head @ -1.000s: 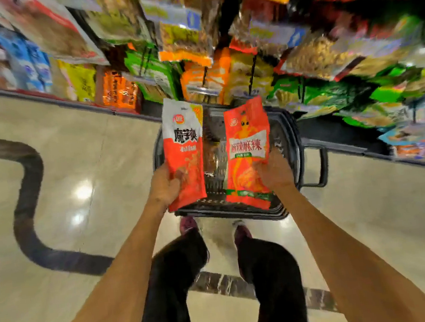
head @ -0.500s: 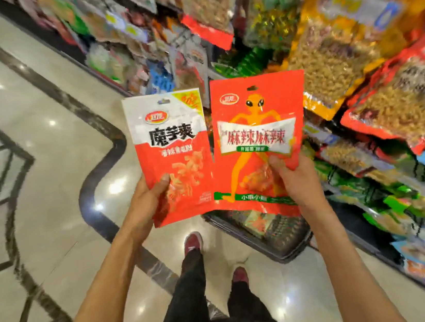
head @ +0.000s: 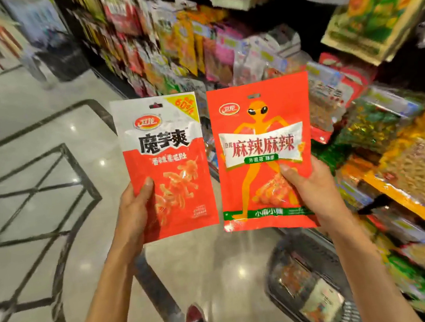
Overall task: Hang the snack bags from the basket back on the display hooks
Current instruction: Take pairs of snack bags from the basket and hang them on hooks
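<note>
My left hand [head: 134, 214] grips a red and white snack bag [head: 168, 164] by its lower left side and holds it upright at chest height. My right hand [head: 315, 190] grips a red snack bag with an orange alien figure [head: 262, 138] by its lower right side, level with the first bag and just apart from it. Each bag has a hang hole at its top edge. The black basket [head: 323, 254] stands on the floor at the lower right, below my right arm, with more packets inside. The display rack [head: 217, 41] full of hanging snack bags runs along the right.
Shiny tiled floor [head: 26, 131] with dark inlaid lines spreads to the left. My red shoe [head: 194, 317] shows at the bottom centre, beside the basket. Large packs of nuts and seeds [head: 423, 168] jut out from the rack at right, close to my right forearm.
Both hands have lifted the two bags up from the basket to chest height. My view has swung left along the aisle, so the basket now sits lower right.
</note>
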{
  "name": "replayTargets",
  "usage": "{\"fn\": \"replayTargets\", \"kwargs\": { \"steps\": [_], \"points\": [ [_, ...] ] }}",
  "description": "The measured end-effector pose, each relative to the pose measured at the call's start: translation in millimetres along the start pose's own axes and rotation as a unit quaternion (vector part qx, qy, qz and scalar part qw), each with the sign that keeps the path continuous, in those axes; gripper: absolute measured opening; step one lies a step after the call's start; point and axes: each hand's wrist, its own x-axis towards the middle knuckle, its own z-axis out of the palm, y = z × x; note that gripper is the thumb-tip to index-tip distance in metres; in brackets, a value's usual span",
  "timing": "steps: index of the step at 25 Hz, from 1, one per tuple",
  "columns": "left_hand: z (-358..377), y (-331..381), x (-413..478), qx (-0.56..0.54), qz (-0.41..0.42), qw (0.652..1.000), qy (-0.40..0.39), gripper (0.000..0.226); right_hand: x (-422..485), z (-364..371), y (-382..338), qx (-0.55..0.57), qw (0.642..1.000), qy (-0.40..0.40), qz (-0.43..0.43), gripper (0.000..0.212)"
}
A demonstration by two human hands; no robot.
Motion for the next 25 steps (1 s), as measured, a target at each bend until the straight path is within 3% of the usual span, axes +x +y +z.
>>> {"fn": "replayTargets", "kwargs": {
  "steps": [11, 25],
  "points": [
    [-120.5, 91.3, 172.6, 0.009, 0.027, 1.000, -0.006, 0.028, 118.5, 191.4, -56.2, 0.012, 0.999, 0.015, -0.028, 0.016],
    [-155.7, 187.9, 460.2, -0.020, 0.044, 0.997, -0.057, 0.027, 356.1, 351.4, -99.3, 0.033, 0.994, 0.091, -0.058, 0.021]
  ]
}}
